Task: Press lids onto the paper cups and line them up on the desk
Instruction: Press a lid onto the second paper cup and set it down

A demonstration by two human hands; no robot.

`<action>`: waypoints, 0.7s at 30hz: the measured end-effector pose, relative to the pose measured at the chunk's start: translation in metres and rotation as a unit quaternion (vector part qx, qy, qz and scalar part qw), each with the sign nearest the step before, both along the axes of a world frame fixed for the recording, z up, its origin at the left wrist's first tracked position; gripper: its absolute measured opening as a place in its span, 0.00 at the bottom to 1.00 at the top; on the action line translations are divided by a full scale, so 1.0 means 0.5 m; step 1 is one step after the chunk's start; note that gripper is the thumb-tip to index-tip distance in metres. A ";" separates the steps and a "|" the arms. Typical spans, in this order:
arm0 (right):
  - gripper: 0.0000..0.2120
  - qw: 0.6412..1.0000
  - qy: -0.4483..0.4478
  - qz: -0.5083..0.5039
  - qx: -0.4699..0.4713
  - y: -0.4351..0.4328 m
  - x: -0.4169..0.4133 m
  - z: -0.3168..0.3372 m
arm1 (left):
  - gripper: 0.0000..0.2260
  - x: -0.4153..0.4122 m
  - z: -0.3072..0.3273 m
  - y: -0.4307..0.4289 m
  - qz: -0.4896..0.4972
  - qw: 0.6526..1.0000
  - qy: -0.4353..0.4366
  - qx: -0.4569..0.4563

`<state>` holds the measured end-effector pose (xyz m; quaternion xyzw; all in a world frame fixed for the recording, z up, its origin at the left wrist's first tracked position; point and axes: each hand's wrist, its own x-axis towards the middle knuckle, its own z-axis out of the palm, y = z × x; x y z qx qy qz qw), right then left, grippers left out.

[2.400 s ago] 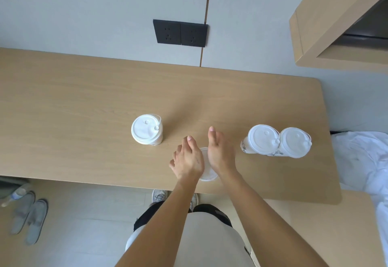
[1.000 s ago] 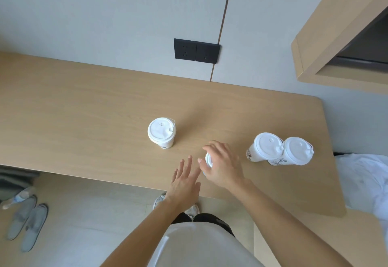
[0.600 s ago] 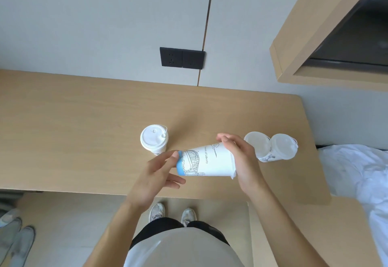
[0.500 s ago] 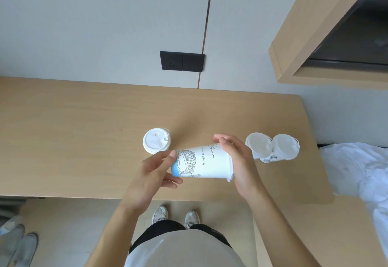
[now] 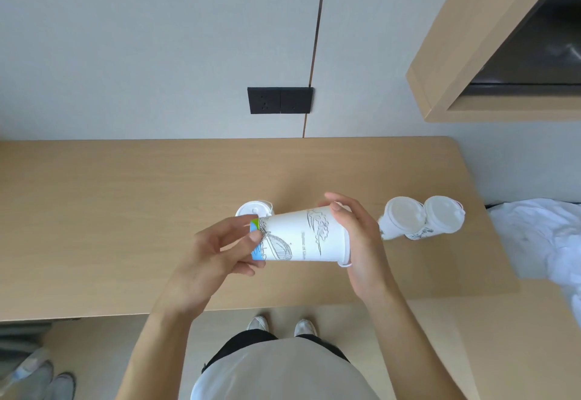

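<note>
A paper cup (image 5: 301,236) lies sideways above the worktop (image 5: 110,211), clamped between both hands: the left hand (image 5: 217,252) grips its base, the right hand (image 5: 358,239) cups its lidded end. Three lidded cups stand behind: one (image 5: 253,211) left, two (image 5: 404,217) (image 5: 443,217) touching at right.

Bright, even daylight, soft faint shadows on the desk (image 5: 125,211), wide-angle bending at edges, sharp focus.

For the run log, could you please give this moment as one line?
both hands hold lidded cup sideways | left hand base | right hand lid end
</note>
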<state>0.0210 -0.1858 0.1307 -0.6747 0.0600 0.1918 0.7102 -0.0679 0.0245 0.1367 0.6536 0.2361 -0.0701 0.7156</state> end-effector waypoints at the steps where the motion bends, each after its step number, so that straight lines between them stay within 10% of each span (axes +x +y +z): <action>1: 0.24 1.000 0.007 -0.002 0.005 0.005 -0.003 0.001 | 0.22 -0.003 -0.001 0.010 -0.005 1.000 -0.012 -0.008; 21: 0.24 1.000 -0.014 -0.008 0.003 0.071 -0.036 0.014 | 0.21 -0.011 0.014 0.084 0.000 0.999 -0.042 -0.013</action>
